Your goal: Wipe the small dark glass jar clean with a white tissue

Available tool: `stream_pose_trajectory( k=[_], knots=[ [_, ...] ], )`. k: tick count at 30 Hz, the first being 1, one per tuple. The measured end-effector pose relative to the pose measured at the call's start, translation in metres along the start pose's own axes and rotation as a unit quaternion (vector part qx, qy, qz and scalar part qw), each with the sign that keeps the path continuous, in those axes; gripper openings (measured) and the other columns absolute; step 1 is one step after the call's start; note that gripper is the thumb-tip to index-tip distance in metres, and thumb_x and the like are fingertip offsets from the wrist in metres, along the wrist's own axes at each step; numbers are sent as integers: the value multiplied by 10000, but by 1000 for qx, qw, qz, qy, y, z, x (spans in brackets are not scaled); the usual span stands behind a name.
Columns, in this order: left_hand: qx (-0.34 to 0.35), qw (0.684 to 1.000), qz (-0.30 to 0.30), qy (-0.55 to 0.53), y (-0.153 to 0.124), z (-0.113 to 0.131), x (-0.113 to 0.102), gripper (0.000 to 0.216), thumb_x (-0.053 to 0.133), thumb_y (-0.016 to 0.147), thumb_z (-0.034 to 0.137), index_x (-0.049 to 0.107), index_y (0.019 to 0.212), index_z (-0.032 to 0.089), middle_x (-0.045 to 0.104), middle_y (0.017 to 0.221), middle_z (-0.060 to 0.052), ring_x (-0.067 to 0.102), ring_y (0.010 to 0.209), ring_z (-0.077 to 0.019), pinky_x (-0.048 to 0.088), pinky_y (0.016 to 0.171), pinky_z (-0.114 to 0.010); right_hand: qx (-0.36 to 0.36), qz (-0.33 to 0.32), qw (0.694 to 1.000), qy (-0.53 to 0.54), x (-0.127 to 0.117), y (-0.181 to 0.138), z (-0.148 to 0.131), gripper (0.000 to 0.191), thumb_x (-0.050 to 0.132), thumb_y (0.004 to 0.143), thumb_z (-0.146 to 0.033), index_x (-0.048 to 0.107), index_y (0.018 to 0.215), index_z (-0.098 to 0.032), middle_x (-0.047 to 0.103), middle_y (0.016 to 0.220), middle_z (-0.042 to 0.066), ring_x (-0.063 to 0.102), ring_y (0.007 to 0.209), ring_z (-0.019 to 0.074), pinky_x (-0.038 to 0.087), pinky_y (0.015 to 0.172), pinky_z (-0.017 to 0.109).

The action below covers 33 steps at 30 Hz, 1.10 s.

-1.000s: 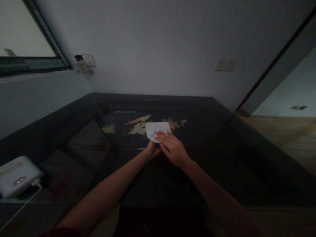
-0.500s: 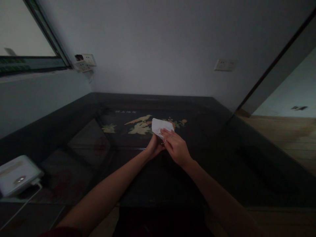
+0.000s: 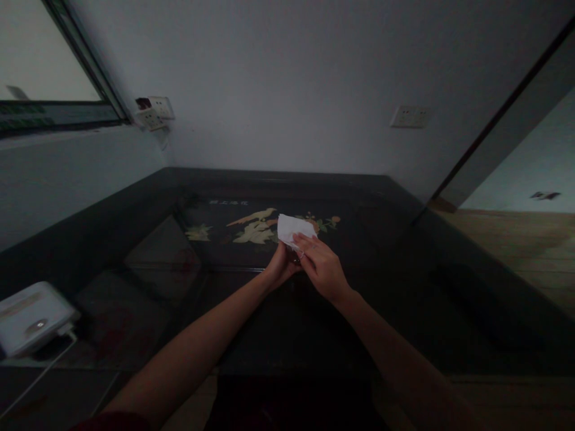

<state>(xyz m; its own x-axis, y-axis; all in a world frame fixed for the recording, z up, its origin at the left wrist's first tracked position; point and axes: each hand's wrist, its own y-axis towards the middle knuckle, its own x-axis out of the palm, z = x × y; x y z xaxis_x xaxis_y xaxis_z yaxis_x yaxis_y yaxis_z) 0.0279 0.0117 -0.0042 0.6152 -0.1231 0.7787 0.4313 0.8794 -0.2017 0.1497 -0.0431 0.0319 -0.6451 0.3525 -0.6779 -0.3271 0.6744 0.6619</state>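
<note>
Both my hands meet over the middle of a dark glossy table (image 3: 386, 281). They hold a small white piece of paper (image 3: 291, 228), creased and raised a little above the surface. My left hand (image 3: 281, 267) grips its lower edge from below, partly hidden behind the other hand. My right hand (image 3: 320, 267) lies over the near part of the paper with fingers pressed on it; a ring shows on one finger. Under the paper the table bears a painted bird and flower picture (image 3: 256, 226).
A white box-like device (image 3: 31, 317) with a cable sits at the table's left near corner. Wall sockets (image 3: 153, 112) hang at the left corner, another socket plate (image 3: 408, 117) on the back wall. A window is at upper left; wooden floor (image 3: 516, 239) lies right.
The paper went from a wider flat sheet to a narrower folded shape, and both hands shifted slightly right and away from me. Little differs over the last half second.
</note>
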Motion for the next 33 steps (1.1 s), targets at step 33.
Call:
stream_pose_trajectory(
  k=[33],
  knots=[
    [-5,1000,-20,-2,-1,0,0,347,401,961,396,648,1076,181,703,983,-68,640,820,-163,513,736,-269,10,-5,1000,14,-2,1,-2,397,397,940,-173,583,1286,-226,620,1299,68,528,1263,197,388,1096,449]
  ],
)
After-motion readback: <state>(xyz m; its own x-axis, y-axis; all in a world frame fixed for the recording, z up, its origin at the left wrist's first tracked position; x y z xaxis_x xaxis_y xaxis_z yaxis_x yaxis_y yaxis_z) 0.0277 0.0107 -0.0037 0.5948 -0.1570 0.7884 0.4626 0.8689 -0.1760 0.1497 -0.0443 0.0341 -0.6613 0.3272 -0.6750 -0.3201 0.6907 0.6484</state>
